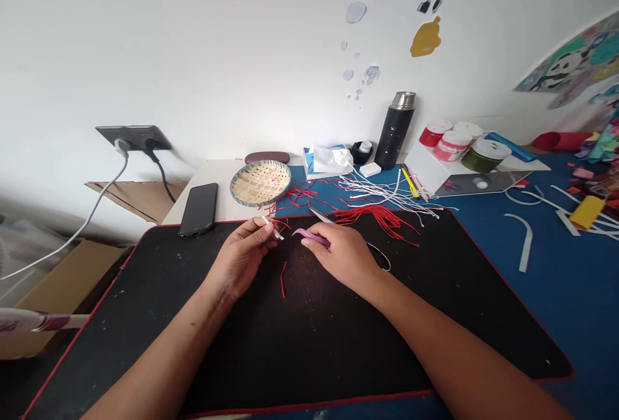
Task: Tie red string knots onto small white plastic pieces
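Between the thumb and fingers of my left hand [244, 249] is a small white strip [277, 234], with a bit of red cord beside it. My right hand [345, 255] is closed around purple tweezers [313, 237], whose bent tip points left at the strip, a small gap away. Just behind the right hand a pointed metal blade [320, 215] shows; the rest of it is hidden. A short piece of red cord [283, 279] lies on the black mat [309, 349] below the hands. Red cords [382, 219] and white cords [382, 192] are spread out behind the right hand.
A woven basket [261, 182] and a phone [198, 210] lie at the back left. Along the wall stand a tissue pack [331, 159], a black thermos [395, 131] and paint jars [485, 155] on a box. Paper strips [525, 242] lie to the right.
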Demonstrator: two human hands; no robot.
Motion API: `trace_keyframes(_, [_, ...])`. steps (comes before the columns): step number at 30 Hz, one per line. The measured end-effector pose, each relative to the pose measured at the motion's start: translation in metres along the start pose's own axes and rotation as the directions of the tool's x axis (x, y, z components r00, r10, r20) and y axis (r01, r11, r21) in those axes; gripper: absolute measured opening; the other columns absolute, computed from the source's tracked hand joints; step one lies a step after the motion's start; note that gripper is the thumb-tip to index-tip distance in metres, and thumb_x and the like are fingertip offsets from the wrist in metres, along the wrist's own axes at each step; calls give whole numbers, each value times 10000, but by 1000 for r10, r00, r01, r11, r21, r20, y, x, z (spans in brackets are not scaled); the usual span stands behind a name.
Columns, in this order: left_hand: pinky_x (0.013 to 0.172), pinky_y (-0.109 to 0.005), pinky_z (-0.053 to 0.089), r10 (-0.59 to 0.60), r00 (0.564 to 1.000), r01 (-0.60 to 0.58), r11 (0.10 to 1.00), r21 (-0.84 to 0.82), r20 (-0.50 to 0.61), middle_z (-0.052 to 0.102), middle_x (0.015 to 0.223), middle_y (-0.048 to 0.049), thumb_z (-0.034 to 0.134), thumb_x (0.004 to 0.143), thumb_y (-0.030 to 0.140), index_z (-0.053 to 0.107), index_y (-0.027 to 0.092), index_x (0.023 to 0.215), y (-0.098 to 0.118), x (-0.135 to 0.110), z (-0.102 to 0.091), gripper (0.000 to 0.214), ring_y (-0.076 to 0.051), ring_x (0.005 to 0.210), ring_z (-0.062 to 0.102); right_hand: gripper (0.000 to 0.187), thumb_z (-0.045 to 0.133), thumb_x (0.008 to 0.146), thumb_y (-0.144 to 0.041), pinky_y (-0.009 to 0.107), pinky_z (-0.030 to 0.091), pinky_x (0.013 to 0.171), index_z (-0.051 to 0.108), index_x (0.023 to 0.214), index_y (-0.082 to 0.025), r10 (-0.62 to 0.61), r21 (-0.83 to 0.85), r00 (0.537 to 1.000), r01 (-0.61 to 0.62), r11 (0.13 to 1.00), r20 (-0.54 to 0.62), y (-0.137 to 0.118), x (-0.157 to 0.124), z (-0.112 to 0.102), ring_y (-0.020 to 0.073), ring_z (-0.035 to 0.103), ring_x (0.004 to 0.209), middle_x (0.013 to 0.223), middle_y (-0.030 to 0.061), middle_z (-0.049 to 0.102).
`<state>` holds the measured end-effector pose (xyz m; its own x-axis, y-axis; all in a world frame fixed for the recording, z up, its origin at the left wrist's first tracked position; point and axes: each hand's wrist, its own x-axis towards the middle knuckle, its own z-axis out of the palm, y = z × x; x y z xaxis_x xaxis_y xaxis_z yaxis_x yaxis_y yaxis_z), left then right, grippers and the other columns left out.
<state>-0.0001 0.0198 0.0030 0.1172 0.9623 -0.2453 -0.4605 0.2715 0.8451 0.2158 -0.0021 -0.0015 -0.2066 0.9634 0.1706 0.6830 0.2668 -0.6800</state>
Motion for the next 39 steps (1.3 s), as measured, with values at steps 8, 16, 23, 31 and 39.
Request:
trace_keyframes(8, [673,-216,483,-21,995,15,998,57,102,651,738,7,988,656,303,702,150,740,-4,-1,1,335,-100,655,566,99,707,967,-298,293,482,747,759,968,-214,-22,245,1000,25,969,-14,-5,1,-2,174,673,808,914,39,758])
trace_keyframes(16, [703,-256,476,-60,989,45,993,107,138,656,754,-4,988,648,290,720,162,750,-10,-9,13,314,-127,684,567,163,703,966,-353,268,463,691,762,987,-203,5,412,994,-50,910,111,-16,-5,8,152,663,763,921,31,772])
trace_keyframes(23, [654,-237,453,-106,978,80,986,146,179,642,734,-7,971,683,339,765,158,805,-8,-9,12,300,-119,662,545,165,641,999,-298,268,458,716,757,930,-202,-14,472,988,-62,879,155,-15,-5,7,156,673,792,922,21,783])
trace_keyframes(31, [648,-250,454,-42,985,-15,948,319,170,701,812,-41,966,674,327,802,156,826,2,-8,9,281,-135,689,555,206,630,999,-323,254,441,677,714,863,-193,14,487,981,-108,867,193,-15,-6,6,141,645,719,805,3,733])
trace_keyframes(39, [695,-251,485,30,992,-67,949,308,124,727,801,-18,951,701,318,774,178,778,-10,-9,11,238,-136,704,591,227,617,998,-326,253,394,620,681,825,-195,53,462,980,-137,876,192,-14,-5,8,130,577,635,696,-17,663])
